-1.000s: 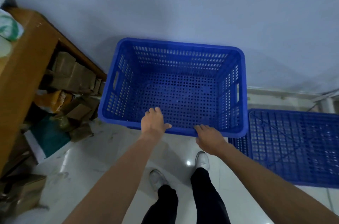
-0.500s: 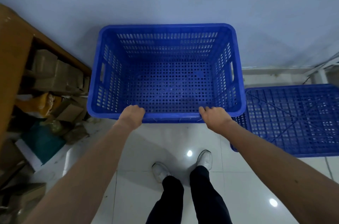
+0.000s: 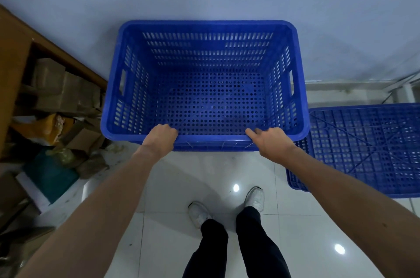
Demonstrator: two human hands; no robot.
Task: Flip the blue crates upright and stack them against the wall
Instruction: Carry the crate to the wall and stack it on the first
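An upright blue crate [image 3: 204, 27] with perforated walls and floor stands open side up against the pale wall, straight ahead of me. Another rim shows just under its near edge, so it seems to sit on a second crate. My left hand [image 3: 160, 139] grips its near rim left of centre. My right hand [image 3: 270, 141] holds the same rim to the right, fingers partly loosened. A further blue crate [image 3: 368, 148] lies upside down on the floor at the right, its ribbed bottom facing up.
A wooden shelf unit [image 3: 16, 54] stuffed with cardboard boxes and bags stands at the left. More boxes and a teal item [image 3: 48, 175] spill onto the white tiled floor [image 3: 181, 177]. My feet are below the crate. A white frame [image 3: 404, 89] is at the far right.
The crate has straightened from a skewed angle and moved closer to the wall. My hands have slid apart along its near rim.
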